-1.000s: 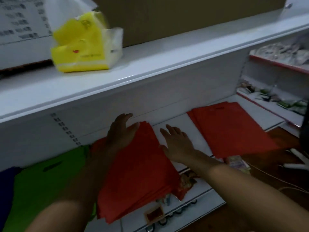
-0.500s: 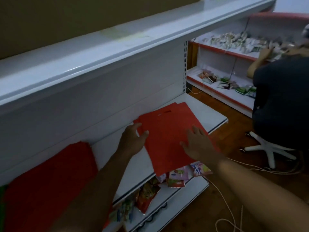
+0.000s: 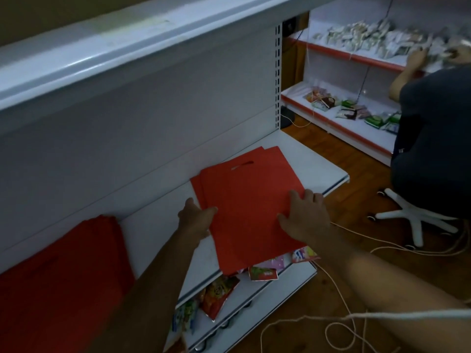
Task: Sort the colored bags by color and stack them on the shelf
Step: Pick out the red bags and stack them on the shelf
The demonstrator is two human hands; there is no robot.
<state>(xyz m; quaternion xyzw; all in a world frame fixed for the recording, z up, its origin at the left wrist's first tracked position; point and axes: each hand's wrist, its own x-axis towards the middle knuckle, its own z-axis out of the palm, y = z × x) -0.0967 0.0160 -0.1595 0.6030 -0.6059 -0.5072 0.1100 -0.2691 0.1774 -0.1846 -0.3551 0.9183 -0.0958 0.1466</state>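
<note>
A stack of flat red bags (image 3: 252,200) lies on the white shelf (image 3: 318,164), its near end hanging over the shelf's front edge. My left hand (image 3: 196,220) grips the stack's left edge, thumb on top. My right hand (image 3: 303,215) lies flat on the stack's near right part, fingers spread. A second pile of red bags (image 3: 63,271) rests on the same shelf at the lower left, partly behind my left forearm.
Snack packets (image 3: 219,291) sit on the lower shelf under the bags. A person in dark clothes (image 3: 433,138) sits on a white-based stool (image 3: 413,215) at the right, before a red-edged shelf of packets (image 3: 356,115). White cord (image 3: 344,322) loops on the wooden floor.
Both hands left the left-hand red pile and moved right onto the other red stack. The view swung right; the green bags and the yellow bags on the upper shelf are out of view.
</note>
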